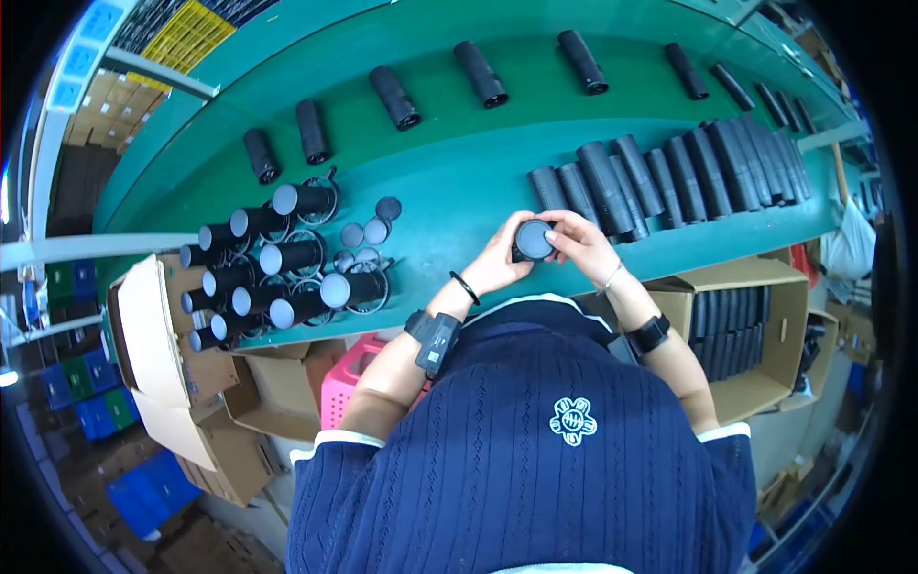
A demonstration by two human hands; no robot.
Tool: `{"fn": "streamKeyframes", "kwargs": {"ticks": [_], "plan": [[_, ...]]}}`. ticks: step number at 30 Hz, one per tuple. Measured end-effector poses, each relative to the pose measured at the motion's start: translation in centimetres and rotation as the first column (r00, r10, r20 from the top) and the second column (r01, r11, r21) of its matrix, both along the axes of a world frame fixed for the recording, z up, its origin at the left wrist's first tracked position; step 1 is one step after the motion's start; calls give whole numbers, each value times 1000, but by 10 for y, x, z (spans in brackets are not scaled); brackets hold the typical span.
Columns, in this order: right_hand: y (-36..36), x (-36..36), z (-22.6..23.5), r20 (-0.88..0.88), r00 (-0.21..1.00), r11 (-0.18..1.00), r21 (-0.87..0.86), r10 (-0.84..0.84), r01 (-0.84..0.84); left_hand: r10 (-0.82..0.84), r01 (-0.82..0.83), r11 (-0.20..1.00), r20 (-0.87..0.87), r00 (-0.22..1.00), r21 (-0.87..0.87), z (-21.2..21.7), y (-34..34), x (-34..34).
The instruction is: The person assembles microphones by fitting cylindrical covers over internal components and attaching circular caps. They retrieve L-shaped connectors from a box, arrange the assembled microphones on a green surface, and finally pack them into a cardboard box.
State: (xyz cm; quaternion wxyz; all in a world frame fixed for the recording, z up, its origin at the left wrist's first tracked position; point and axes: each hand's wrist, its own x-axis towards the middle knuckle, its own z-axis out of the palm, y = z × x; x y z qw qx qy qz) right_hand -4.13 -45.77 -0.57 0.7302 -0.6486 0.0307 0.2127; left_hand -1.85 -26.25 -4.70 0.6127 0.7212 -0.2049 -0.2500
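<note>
Black tube with grey end cap (533, 239): left hand (497, 265) and right hand (580, 244) are gripping it, fingers curling around it, above green workbench (449, 182).

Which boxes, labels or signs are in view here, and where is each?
Open brown cardboard box: right of the person, below the bench edge, holding black tubes upright.
Brown cardboard box: lower left, flaps open.
Pink slotted plastic crate: under the bench edge, beside the left forearm.
Blue crates: on the floor, lower left.
Yellow-and-black panel: top left, rectangular.
Screens: none visible.
</note>
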Motion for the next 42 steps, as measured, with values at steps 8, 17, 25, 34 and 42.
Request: {"fn": "streamKeyframes", "kwargs": {"ticks": [8,17,25,34,42], "plan": [[-25,28,-14,-13,980,980,3,199,-199,131,-189,953,-242,961,-238,14,-22,-12],[-125,45,-42,363,915,486,-841,179,239,577,-654,744,-363,732,-138,0,-35,31],[-171,58,-50,324,918,732,-679,229,57,685,-695,704,-118,719,-145,10,-48,49],[-129,102,-38,251,819,352,-934,517,64,807,-821,571,-200,556,24,-8,-32,87],[-121,101,-50,281,821,450,-892,498,33,772,-785,492,227,593,376,-107,15,145]]}}
